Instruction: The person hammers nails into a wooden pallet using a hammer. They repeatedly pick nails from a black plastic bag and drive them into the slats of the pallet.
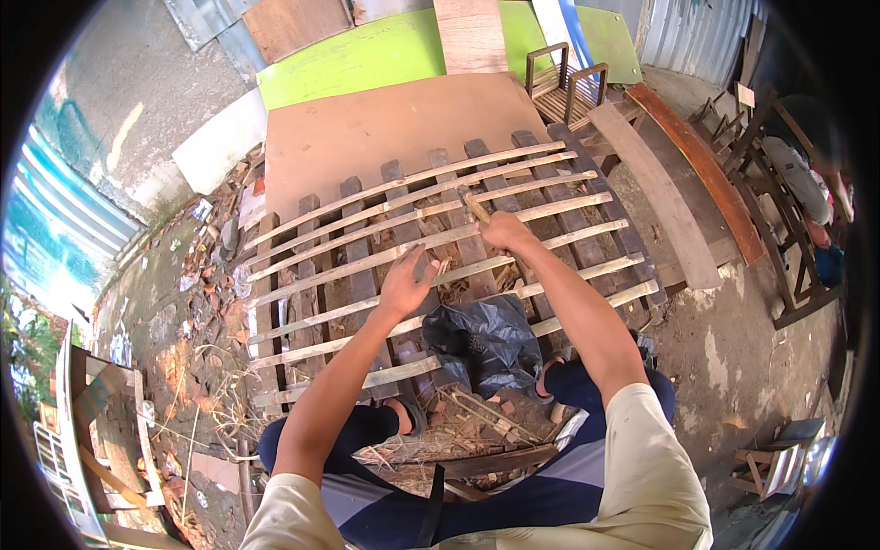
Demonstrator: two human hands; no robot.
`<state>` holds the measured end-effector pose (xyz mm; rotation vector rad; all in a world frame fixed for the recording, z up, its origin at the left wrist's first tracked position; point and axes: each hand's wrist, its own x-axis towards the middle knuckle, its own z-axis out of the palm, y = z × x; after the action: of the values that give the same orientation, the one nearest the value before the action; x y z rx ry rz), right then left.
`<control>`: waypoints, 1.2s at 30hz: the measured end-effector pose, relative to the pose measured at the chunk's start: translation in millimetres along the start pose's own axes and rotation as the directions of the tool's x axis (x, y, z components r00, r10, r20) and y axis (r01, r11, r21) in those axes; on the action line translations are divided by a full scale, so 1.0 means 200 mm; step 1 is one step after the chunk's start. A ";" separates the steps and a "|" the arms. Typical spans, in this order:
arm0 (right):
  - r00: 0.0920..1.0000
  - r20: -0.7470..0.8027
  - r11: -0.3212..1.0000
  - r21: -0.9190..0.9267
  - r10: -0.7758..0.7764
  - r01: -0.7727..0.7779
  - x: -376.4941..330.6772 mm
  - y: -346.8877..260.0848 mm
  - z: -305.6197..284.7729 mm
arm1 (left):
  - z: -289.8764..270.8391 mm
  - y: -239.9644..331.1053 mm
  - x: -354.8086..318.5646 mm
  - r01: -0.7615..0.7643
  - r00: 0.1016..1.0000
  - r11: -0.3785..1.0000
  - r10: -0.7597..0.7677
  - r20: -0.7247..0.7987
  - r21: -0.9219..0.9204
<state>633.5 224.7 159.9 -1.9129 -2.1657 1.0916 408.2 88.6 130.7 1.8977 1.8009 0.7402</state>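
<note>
My left hand (409,282) is at the middle of a rack of pale wooden slats (357,264), its thumb and fingers apart. A dark patch shows between them; I cannot tell whether it is shadow or a small thing. My right hand (504,232) is closed around a short wooden stick or handle (477,208), just above the slats. Its lower end is hidden in the fist. The slats lie roughly parallel across several dark wooden beams (356,240). Between my knees, a black plastic bag (495,339) lies over the near slats, its mouth open and dark inside.
A brown board (376,128) lies beyond the beams, with a green panel (357,57) behind it. Long planks (655,192) and a wooden rack (573,87) stand to the right. Another person (797,174) is at the far right beside a wooden frame (779,229). Wood scraps litter the ground.
</note>
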 end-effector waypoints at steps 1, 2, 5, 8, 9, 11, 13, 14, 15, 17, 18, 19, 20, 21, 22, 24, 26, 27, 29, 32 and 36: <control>0.999 -0.010 0.998 0.044 -0.036 0.036 -0.09 0.02 -0.04 | -0.05 0.07 -0.07 -0.034 0.999 0.998 0.033 -0.019 -0.045; 0.996 -0.014 0.992 0.089 -0.083 0.084 -0.18 0.02 -0.06 | -0.05 0.07 -0.13 -0.176 0.969 0.984 0.166 -0.184 -0.036; 0.984 0.087 0.953 0.275 -0.158 0.128 -0.55 0.08 -0.13 | -0.03 0.22 -0.34 -0.132 0.986 0.956 0.101 -0.130 -0.260; 0.968 0.192 0.828 0.559 -0.161 0.027 -0.94 0.07 -0.09 | 0.09 0.29 -0.45 -0.392 0.911 0.901 0.351 -0.215 -0.188; 0.960 0.214 0.762 0.647 -0.183 0.001 -1.04 0.08 -0.05 | 0.13 0.32 -0.48 -0.430 0.896 0.887 0.396 -0.199 -0.171; 0.960 0.238 0.673 0.736 -0.147 -0.079 -1.17 0.10 0.07 | 0.20 0.36 -0.52 -0.321 0.942 0.943 0.308 -0.135 -0.091; 0.974 0.196 0.666 0.743 -0.111 -0.073 -1.21 0.15 0.23 | 0.28 0.33 -0.54 -0.231 0.967 0.973 0.230 -0.108 0.005; 0.987 0.140 0.657 0.752 -0.081 -0.053 -1.22 0.19 0.29 | 0.32 0.30 -0.55 -0.267 0.950 0.961 0.274 -0.149 0.065; 0.994 0.104 0.739 0.673 -0.043 -0.039 -1.17 0.29 0.34 | 0.35 0.30 -0.56 -0.244 0.952 0.968 0.251 -0.172 0.060; 1.000 0.024 0.863 0.506 -0.010 -0.004 -1.06 0.37 0.37 | 0.36 0.30 -0.59 -0.209 0.940 0.976 0.219 -0.262 0.066; 0.999 -0.044 0.855 0.517 -0.015 0.036 -1.05 0.37 0.36 | 0.35 0.29 -0.62 -0.208 0.940 0.978 0.209 -0.271 0.032; 0.997 -0.073 0.904 0.427 0.022 0.011 -1.06 0.39 0.34 | 0.35 0.29 -0.65 -0.197 0.957 0.979 0.203 -0.209 0.049; 0.994 -0.107 0.931 0.363 0.004 0.035 -1.08 0.36 0.30 | 0.33 0.28 -0.68 -0.185 0.970 0.980 0.194 -0.148 0.072; 0.990 -0.141 0.954 0.296 -0.015 0.056 -1.11 0.35 0.29 | 0.33 0.27 -0.71 -0.175 0.979 0.980 0.183 -0.086 0.094; 0.986 -0.163 0.946 0.315 -0.023 0.074 -1.12 0.34 0.30 | 0.33 0.25 -0.72 -0.154 0.983 0.980 0.165 -0.078 0.129; 0.976 -0.217 0.934 0.340 -0.036 0.110 -1.14 0.33 0.31 | 0.36 0.24 -0.69 -0.118 0.988 0.975 0.134 -0.072 0.191; 0.972 -0.231 0.942 0.312 -0.052 0.124 -1.13 0.34 0.35 | 0.39 0.24 -0.68 -0.076 0.990 0.968 0.101 -0.096 0.239; 0.969 -0.239 0.946 0.297 -0.059 0.131 -1.13 0.35 0.36 | 0.40 0.25 -0.67 -0.056 0.990 0.964 0.087 -0.109 0.261; 0.967 -0.246 0.949 0.285 -0.066 0.137 -1.12 0.35 0.37 | 0.43 0.27 -0.66 -0.058 0.989 0.964 0.090 -0.114 0.259; 0.968 -0.243 0.957 0.259 -0.066 0.130 -1.12 0.34 0.36 | 0.43 0.30 -0.64 -0.043 0.995 0.965 0.064 -0.076 0.260; 0.971 -0.232 0.963 0.245 -0.054 0.112 -1.13 0.30 0.34 | 0.43 0.32 -0.64 -0.043 0.997 0.970 0.055 -0.046 0.239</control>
<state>704.1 -6.9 168.3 -1.7225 -1.8667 1.0280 509.7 -38.0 93.7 2.0988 1.9567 0.6184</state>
